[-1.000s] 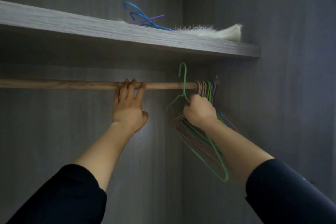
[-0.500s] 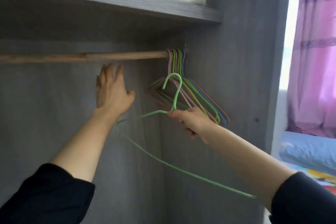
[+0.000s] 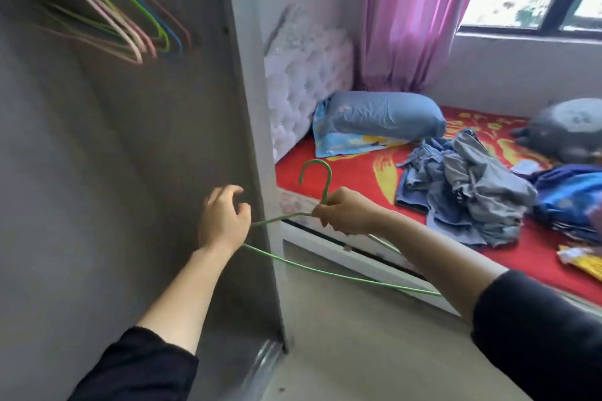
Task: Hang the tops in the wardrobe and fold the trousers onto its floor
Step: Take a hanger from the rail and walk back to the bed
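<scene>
Thin green wire hanger (image 3: 327, 187) pinched at the neck in the right hand (image 3: 345, 212), hook upright, long bar slanting across under that forearm. Left hand (image 3: 223, 220) just beside and apart, fingers loosely curled, gripping nothing that shows. Behind both, the grey wardrobe's side panel (image 3: 247, 107). Ahead and to the right, nearer the right hand, a crumpled grey-blue heap of clothes (image 3: 462, 192) on the red patterned bed (image 3: 358, 172). Hanger's left shoulder hidden behind the left hand. Tops and trousers impossible to tell apart in the heap.
</scene>
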